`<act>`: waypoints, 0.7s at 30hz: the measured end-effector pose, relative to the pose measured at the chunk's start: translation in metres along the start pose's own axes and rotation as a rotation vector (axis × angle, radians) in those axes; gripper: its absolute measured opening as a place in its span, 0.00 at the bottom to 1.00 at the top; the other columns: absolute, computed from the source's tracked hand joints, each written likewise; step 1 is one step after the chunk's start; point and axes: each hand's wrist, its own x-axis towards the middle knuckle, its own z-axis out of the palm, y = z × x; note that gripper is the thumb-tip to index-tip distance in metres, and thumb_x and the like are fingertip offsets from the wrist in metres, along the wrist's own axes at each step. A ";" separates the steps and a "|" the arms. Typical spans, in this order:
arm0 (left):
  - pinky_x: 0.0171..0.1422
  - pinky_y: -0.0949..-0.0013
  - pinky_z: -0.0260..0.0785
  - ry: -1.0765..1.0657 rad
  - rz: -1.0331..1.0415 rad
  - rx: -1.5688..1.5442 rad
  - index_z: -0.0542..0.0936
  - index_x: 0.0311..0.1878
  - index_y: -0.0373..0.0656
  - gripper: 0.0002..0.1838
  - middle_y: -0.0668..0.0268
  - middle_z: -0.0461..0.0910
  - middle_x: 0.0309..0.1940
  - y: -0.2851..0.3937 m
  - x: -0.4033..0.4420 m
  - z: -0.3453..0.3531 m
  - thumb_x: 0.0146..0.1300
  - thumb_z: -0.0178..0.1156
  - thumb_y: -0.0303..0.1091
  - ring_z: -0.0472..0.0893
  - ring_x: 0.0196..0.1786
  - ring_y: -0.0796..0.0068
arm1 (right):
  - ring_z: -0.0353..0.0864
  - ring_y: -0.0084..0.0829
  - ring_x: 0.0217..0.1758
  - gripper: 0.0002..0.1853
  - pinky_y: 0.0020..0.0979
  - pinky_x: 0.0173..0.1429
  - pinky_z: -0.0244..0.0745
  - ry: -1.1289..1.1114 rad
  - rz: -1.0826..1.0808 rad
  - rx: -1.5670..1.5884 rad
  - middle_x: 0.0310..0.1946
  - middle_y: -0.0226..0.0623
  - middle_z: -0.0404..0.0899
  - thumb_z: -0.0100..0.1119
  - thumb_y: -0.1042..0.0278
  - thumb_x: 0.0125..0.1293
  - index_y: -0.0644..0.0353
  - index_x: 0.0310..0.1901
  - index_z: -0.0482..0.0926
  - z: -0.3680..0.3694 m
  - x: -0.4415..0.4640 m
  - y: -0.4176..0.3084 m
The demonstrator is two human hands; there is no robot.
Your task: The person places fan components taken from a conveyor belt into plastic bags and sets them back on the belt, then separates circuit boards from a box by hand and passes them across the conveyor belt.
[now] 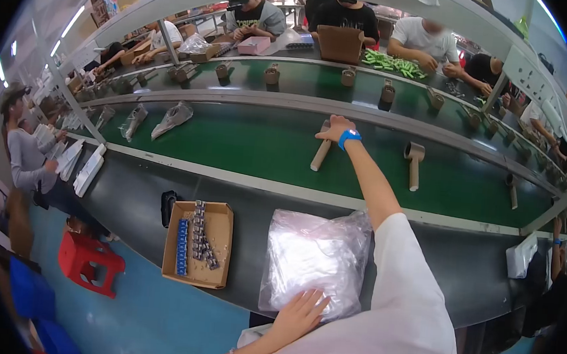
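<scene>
My right hand (339,129), with a blue wristband, reaches out over the green conveyor belt. Its fingers are round the top of a beige handheld device with a straight handle (320,156), and they partly hide its head. The handle points down toward me on the belt. My left hand (300,317) lies flat, fingers stretched out, on a stack of clear plastic bags (317,258) at the near edge of the dark table. Another such device, with a round head and handle (414,165), lies on the belt to the right.
Left of the bags stands a cardboard box (225,245) with blue and dark strips of small parts. Bagged devices (172,120) lie on the belt's left. A raised rail (249,99) separates a second line of devices. Co-workers sit beyond it; one person (32,153) stands left near a red stool (90,261).
</scene>
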 end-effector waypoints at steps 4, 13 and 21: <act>0.66 0.57 0.59 0.058 -0.017 0.111 0.69 0.61 0.39 0.28 0.55 0.70 0.58 0.002 0.012 0.017 0.59 0.60 0.40 0.70 0.61 0.59 | 0.76 0.42 0.46 0.32 0.41 0.53 0.67 0.595 -0.266 -0.008 0.40 0.43 0.77 0.68 0.42 0.43 0.59 0.44 0.74 0.009 -0.031 -0.022; 0.56 0.66 0.68 0.236 -0.098 -0.097 0.75 0.54 0.37 0.22 0.60 0.77 0.50 0.014 0.013 -0.014 0.55 0.61 0.33 0.76 0.56 0.66 | 0.69 0.40 0.50 0.31 0.39 0.52 0.66 0.663 -0.758 -0.065 0.44 0.39 0.69 0.69 0.71 0.38 0.58 0.49 0.70 -0.019 -0.184 -0.054; 0.31 0.71 0.73 0.313 -0.036 -0.160 0.78 0.42 0.40 0.12 0.64 0.81 0.33 0.011 0.006 -0.023 0.52 0.60 0.21 0.82 0.33 0.69 | 0.71 0.41 0.44 0.27 0.38 0.52 0.67 0.548 -0.662 -0.025 0.39 0.38 0.71 0.66 0.73 0.41 0.55 0.47 0.70 0.022 -0.227 -0.037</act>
